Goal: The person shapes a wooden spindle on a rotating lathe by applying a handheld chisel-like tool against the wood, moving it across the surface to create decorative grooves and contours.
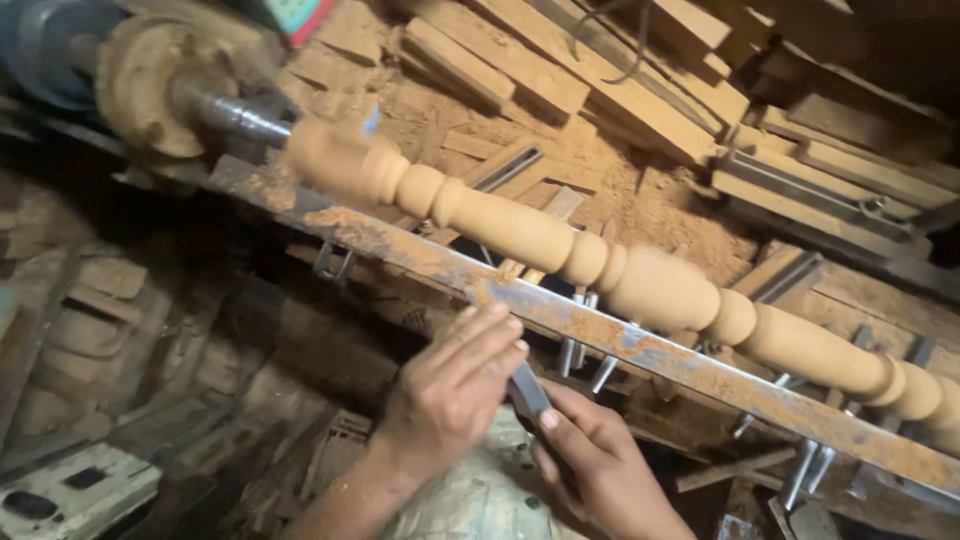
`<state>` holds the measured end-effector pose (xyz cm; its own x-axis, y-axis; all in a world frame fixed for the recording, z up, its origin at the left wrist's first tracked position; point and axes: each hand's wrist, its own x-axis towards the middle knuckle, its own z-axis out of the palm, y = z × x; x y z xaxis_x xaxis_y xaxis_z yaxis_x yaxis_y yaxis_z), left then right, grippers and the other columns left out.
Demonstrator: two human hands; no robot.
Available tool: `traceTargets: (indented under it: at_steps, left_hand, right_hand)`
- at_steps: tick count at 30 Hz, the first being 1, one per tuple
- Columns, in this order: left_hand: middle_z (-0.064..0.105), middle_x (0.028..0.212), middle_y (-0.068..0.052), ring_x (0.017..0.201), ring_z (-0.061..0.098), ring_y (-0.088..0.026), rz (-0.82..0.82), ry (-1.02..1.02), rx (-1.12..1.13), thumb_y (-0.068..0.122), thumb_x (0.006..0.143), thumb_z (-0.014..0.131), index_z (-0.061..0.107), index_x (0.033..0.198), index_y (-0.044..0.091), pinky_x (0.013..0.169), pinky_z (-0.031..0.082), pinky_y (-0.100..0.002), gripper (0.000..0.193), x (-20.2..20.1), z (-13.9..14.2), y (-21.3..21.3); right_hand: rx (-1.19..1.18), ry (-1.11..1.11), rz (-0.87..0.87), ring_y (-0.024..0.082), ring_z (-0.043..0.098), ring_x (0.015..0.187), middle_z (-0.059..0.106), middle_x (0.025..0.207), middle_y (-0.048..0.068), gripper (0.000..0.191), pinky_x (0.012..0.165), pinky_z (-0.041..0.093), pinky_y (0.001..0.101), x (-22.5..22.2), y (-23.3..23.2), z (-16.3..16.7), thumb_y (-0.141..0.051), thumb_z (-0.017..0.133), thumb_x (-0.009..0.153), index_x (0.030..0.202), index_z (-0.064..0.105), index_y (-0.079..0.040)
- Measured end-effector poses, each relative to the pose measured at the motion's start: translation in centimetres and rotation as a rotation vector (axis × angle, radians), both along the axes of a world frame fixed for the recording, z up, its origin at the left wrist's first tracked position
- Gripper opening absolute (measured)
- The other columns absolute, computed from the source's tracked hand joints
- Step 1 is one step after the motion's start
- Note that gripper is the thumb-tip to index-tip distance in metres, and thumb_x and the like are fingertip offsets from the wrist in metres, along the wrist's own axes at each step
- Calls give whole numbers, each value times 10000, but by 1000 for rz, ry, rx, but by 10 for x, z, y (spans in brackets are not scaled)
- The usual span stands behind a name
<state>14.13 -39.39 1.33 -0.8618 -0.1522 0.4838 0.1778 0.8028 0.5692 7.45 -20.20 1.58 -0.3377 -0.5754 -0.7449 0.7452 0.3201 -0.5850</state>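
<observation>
Left hand [455,385] and right hand [590,455], near centre, both closed on dark chisel [527,390], tip angled toward rusty tool rest [600,330]. Turned wooden spindle [620,275] just beyond rest, running far left to near right; lathe chuck [150,85] far left.

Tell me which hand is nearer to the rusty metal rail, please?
Left. The left hand has its fingers almost at the rusty metal rail, just below it. The right hand is lower, gripping the dark tool.
</observation>
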Motion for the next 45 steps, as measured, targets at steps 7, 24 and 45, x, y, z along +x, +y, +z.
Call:
traceTargets:
  at_steps: [7,24,45]
  left_hand:
    - [721,1160,-166,1215,668,-357,38,13,-31,-50,838,686,744,1068,-33,1074,533,-477,238,15,5,-51]
    - [664,1250,-226,1280,615,-404,-225,26,74,-23,897,648,675,1147,-99,1120,502,-484,263,-3,-5,-118]
    - [719,1173,-175,1203,681,-351,-370,62,131,-16,840,685,737,1057,-23,1091,532,-456,224,-2,-10,-155]
  right_hand:
    - [-111,121,5,77,375,348,560,611,23,519,320,276,228,7,-63,6,-147,507,988,1505,496,-189]
    - [-9,102,-186,94,345,332,528,582,39,523,298,262,245,1,-95,8,-133,507,988,1510,518,-118]
    - [102,182,-538,64,381,391,521,608,21,516,333,275,218,76,-161,19,-87,505,990,1505,540,-87]
